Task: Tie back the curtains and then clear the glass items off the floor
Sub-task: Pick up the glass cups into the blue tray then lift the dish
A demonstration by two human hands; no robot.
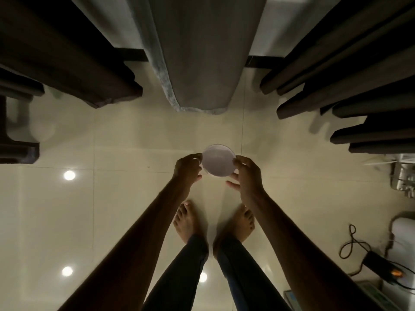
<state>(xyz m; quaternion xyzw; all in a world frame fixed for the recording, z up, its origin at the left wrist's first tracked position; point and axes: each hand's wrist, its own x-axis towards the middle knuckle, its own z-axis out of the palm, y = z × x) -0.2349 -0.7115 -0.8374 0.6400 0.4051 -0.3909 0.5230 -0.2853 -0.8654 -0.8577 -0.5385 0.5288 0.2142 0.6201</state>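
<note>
Gripping a round glass dish (pixel 219 160) by opposite edges with left hand (pixel 187 168) and right hand (pixel 248 173), before gathered dark curtains (pixel 67 52).

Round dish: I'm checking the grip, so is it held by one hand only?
No, the left hand and right hand each grip the round dish at opposite edges.

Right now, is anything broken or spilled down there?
Nothing broken or spilled. The round glass dish looks whole, held between the left hand and right hand. Only a black cable lies looped on the floor at the right.
</note>
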